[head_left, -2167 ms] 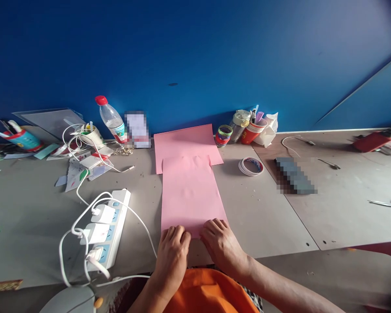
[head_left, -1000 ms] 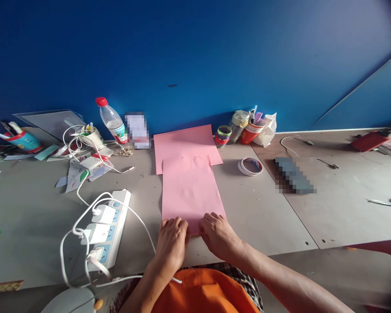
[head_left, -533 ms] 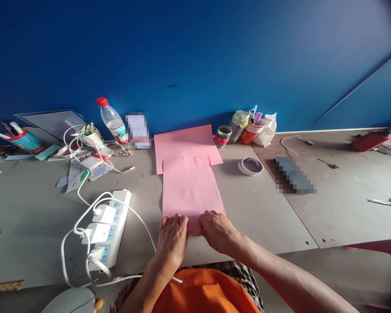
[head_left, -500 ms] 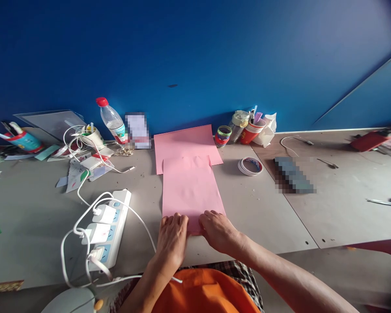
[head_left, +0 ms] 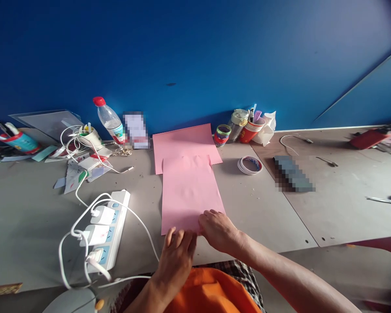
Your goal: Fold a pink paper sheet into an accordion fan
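Note:
A pink sheet of paper [head_left: 192,187] lies lengthwise before me, slightly creased toward its far end. Its far end overlaps a second pink sheet [head_left: 185,139], which reaches back to the wall. My right hand [head_left: 220,230] is closed on the front sheet's near right corner, knuckles up. At the near edge, my left hand [head_left: 179,252] has its fingers bent over the paper, close beside the right hand; its thumb is hidden. The paper between the hands is partly covered by the fingers.
Left of the paper sits a white power strip [head_left: 112,234] with plugged-in chargers and looping cables. A red-capped bottle [head_left: 109,119] stands behind it. To the right are tape rolls [head_left: 250,165], paper cups with pens [head_left: 250,130], a blurred dark object [head_left: 293,174] and scissors [head_left: 387,199].
My left hand has drawn down toward me and slightly right, from on the paper's left side to its near edge, uncovering the near left corner. My right hand has barely moved.

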Action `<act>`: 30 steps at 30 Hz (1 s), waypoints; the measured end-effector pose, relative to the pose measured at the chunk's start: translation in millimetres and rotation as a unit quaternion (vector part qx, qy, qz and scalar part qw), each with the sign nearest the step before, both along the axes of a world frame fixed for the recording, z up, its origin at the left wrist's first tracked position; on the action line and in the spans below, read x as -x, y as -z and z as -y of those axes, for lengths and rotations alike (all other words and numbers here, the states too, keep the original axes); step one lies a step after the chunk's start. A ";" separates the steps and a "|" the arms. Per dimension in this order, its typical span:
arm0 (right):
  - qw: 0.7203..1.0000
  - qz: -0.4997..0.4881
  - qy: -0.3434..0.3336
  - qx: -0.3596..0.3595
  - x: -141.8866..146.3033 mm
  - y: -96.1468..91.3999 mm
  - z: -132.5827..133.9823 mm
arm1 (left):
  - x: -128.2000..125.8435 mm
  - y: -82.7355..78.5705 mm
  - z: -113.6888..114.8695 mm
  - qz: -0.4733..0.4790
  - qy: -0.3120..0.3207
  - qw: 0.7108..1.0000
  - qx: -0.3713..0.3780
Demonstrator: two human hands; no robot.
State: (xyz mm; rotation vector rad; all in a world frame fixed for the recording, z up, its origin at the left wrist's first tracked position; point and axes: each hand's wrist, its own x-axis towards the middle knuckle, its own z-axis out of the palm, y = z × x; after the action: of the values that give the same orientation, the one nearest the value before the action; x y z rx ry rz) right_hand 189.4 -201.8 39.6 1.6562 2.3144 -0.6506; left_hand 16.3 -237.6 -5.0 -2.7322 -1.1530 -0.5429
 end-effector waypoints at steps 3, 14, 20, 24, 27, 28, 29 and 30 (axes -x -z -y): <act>1.000 0.002 -0.004 -0.002 -0.1 0.5 -0.9 | -3.2 1.6 14.4 -0.009 -0.020 1.000 0.010; 1.000 0.001 0.001 -0.003 0.5 4.7 -1.4 | -9.2 26.5 37.9 -0.057 0.034 0.997 0.045; 1.000 -0.003 0.007 0.005 0.3 2.5 -1.6 | -2.7 27.0 37.9 -0.075 0.029 0.995 0.052; 1.000 -0.007 0.002 0.002 -1.2 3.5 -1.4 | 4.4 23.7 39.7 -0.088 0.003 0.996 0.020; 1.000 -0.007 -0.003 0.003 -1.8 3.8 -1.5 | 7.3 19.1 39.9 -0.081 -0.009 0.997 -0.008; 1.000 -0.007 -0.004 0.003 -1.8 3.6 -1.5 | 7.3 17.4 39.7 -0.074 -0.016 0.997 -0.015; 1.000 -0.008 -0.004 0.002 -1.7 3.3 -1.5 | 6.9 15.6 39.4 -0.066 -0.024 0.997 -0.019; 1.000 -0.008 -0.005 0.002 -1.6 2.9 -1.4 | 6.5 14.0 38.9 -0.055 -0.034 0.998 -0.020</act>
State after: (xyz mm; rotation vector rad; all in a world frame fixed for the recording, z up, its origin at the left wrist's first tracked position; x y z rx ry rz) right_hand 191.0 -200.4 36.8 1.6426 2.3285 -0.6691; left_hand 9.8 -276.5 -19.0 -2.6427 -1.1897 -0.3964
